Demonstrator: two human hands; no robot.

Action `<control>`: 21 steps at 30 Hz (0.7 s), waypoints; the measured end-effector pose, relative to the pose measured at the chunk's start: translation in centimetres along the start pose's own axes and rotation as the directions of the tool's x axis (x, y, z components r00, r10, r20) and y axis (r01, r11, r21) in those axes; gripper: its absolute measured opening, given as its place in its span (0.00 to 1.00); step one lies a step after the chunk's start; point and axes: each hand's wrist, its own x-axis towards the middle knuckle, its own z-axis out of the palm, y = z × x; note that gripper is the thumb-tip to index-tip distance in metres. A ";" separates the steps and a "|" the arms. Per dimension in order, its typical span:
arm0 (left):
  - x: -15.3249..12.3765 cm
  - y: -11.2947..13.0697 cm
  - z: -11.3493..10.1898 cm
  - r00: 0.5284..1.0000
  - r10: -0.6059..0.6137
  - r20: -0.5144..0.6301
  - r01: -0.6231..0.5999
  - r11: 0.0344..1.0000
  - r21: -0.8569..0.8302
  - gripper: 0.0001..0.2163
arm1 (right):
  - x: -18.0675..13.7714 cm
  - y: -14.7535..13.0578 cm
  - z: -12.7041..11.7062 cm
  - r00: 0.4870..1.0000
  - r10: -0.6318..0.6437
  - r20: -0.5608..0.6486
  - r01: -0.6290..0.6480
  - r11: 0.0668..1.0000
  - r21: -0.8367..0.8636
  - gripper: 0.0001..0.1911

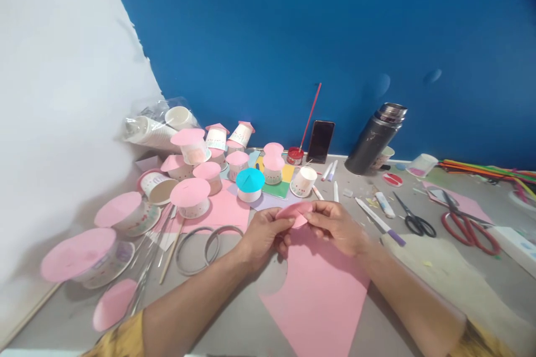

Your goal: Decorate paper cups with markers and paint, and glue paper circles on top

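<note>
Between both hands is a small pink paper disc (295, 212), pinched at its two sides. My left hand (268, 231) has its thumb on top of the paper and the fingers curled beneath. My right hand (335, 226) grips the opposite edge between thumb and fingers. Below them lies a pink paper sheet (322, 295) with a curved piece cut from its left side. Just beyond the hands stand a white paper cup (304, 181) and a cup topped with a blue paper cone (250, 179).
Several paper cups with pink tops (190, 194) crowd the left. Two grey rings (196, 251) lie by my left forearm. To the right are black scissors (414, 220), red-handled scissors (469, 228), a glue tube (384, 204) and a dark flask (372, 142). A phone (321, 141) leans on the blue wall.
</note>
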 end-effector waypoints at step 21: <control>-0.3 0.0 0.6 0.996 0.009 -0.087 -0.003 0.998 0.069 0.13 | -0.5 0.3 1.2 0.995 -0.056 -0.087 0.036 0.976 -0.215 0.18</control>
